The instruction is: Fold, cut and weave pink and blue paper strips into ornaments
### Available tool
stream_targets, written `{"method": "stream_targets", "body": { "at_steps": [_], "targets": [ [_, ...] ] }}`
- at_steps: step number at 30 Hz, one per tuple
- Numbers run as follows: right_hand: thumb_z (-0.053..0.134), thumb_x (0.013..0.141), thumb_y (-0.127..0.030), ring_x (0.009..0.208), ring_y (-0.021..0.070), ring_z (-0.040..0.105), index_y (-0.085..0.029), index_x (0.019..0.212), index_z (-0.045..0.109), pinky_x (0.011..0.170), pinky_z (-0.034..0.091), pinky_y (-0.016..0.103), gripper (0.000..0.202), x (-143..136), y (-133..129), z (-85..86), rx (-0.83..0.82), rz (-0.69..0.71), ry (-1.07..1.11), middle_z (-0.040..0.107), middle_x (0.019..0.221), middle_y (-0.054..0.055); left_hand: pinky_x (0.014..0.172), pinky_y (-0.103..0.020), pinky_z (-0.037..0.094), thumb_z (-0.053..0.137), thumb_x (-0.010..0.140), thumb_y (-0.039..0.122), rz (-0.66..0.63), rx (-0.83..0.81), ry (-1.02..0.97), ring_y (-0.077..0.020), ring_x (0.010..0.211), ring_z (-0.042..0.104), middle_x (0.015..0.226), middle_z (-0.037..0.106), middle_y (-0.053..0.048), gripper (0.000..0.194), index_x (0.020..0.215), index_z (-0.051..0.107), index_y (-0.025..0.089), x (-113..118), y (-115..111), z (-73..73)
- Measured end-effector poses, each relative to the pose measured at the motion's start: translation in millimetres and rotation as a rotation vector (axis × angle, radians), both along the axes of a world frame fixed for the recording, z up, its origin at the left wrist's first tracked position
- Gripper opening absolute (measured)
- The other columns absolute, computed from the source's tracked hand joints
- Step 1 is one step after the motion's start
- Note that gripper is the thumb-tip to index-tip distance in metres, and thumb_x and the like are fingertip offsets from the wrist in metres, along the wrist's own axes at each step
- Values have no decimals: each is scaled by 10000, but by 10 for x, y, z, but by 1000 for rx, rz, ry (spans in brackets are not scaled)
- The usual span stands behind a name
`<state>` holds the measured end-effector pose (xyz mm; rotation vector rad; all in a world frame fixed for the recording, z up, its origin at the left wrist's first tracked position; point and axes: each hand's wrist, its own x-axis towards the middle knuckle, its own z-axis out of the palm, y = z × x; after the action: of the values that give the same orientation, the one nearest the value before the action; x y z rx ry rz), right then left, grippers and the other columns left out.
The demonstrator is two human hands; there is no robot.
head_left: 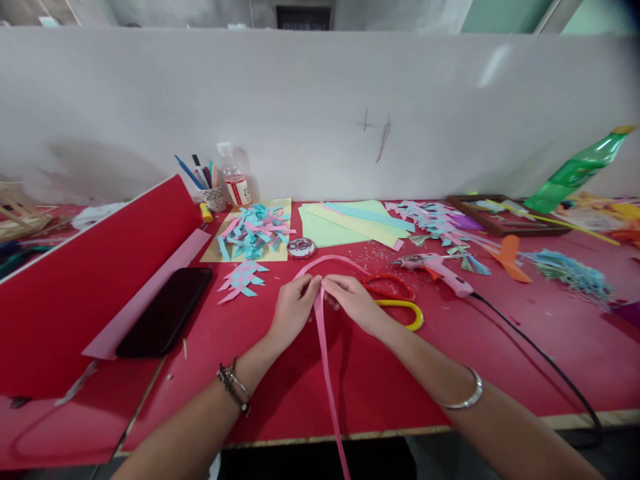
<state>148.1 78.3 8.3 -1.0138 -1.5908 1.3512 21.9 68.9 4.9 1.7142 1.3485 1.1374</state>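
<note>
My left hand (296, 303) and my right hand (353, 300) meet over the red table, thumbs and fingertips pinched on a long pink ribbon (327, 373). One end of it hangs past the table's front edge; another stretch curves behind my hands. Beside my right hand lie scissors with one red and one yellow handle (414, 315); their blades are hidden. Left of my left hand rests a woven pink and blue paper piece (243, 280). A small round tin (301, 248) sits just behind the hands.
A pink glue gun (445, 272) with a black cord lies at right. Cut strips (256, 230) pile on yellow paper; coloured sheets (335, 223) lie behind. At left are a black phone (164, 312) and a red board (100, 287). A green bottle (575, 173) leans far right.
</note>
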Motion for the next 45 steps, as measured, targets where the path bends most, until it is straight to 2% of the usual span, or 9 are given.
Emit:
{"method": "stream_targets", "body": {
  "at_steps": [9,16,19,22,26,30,34,41,45],
  "targets": [
    [434,767,-363,442,77,320,-187,536,408,441,244,220,291,-12,-44,0,-4,-28,-20,338,473,-63,447,-182,261,409,795,368,54,-10,-77,-65,482,320,502,320,59,334,536,370,161,17,-25,20],
    [456,753,-365,440,76,313,-188,523,410,433,240,217,294,-25,-41,-10,-5,-96,30,340,470,-58,384,-171,289,401,787,444,49,-194,-270,-53,397,318,476,337,71,339,590,400,168,16,-29,47],
    [460,743,-356,439,77,318,-191,523,410,426,242,218,279,-24,-29,-3,-26,-149,92,370,481,-50,476,-187,362,390,788,442,-19,-182,-224,-75,472,399,502,413,48,361,570,440,159,40,-34,71],
    [463,737,-364,437,79,324,-193,513,392,426,250,221,290,-25,-26,-4,-45,-158,105,366,477,-50,553,-204,369,343,810,423,-42,-111,-128,-96,537,442,526,466,31,394,546,464,155,50,-33,64],
    [452,760,-424,433,74,296,-193,518,354,427,231,224,349,-37,-41,-17,-2,-103,63,317,470,-60,511,-203,311,348,810,385,10,-38,-14,-96,517,407,506,431,39,372,542,464,153,32,-28,19],
    [442,772,-424,439,75,304,-191,524,369,430,232,227,348,-40,-49,-5,32,-100,56,330,473,-58,475,-197,265,353,815,365,-1,-5,50,-86,488,391,481,434,46,382,522,467,148,31,-42,13],
    [424,785,-391,435,75,325,-190,515,371,431,248,224,341,-31,-47,6,21,-68,58,350,470,-56,487,-195,290,341,824,360,12,-8,4,-87,492,408,489,457,41,393,518,466,148,45,-61,29],
    [442,765,-392,413,62,310,-183,514,378,411,238,209,333,-39,-42,-18,-47,-100,57,350,450,-63,471,-192,282,347,822,397,65,-34,-127,-79,493,355,496,365,51,385,528,407,156,31,-40,21],
    [470,727,-380,405,60,319,-183,499,381,402,244,204,314,-47,-31,8,-92,-200,131,353,436,-64,548,-198,345,374,815,377,-58,-45,-85,-104,564,453,553,483,34,349,593,511,146,30,-27,12]
  ]
}}
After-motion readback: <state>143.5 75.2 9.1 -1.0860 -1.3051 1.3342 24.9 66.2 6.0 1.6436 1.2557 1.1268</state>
